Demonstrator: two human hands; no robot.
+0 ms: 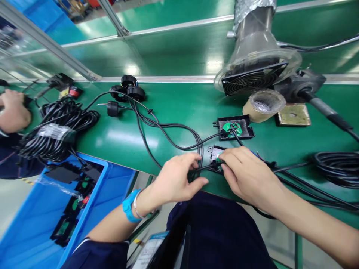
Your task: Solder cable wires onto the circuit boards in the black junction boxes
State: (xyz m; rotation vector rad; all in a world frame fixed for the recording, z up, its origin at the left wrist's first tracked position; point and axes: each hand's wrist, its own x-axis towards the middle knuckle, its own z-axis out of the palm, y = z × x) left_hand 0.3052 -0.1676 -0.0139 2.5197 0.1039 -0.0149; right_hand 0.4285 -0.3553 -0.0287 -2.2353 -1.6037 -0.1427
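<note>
My left hand (179, 177) is at the bench's front edge, thumb and fingers apart around a black cable (206, 167) without visibly closing on it. My right hand (246, 168) pinches at a small green circuit board (219, 158) in a black housing (212, 150); its fingers hide most of both. Just behind lies a second open black housing (248, 131), with a round green circuit board (234, 129) and cables joined to it. From the two housings, black cables run left to several round black connectors (136, 93).
A fume extractor (254, 71) stands behind, near a cardboard tube (262, 106), a sponge tray (293, 115) and a soldering iron (322, 104). Coiled cables lie right (338, 168) and left (61, 123). A blue bin (114, 183) holds housings. Another person's hand (14, 110) is far left.
</note>
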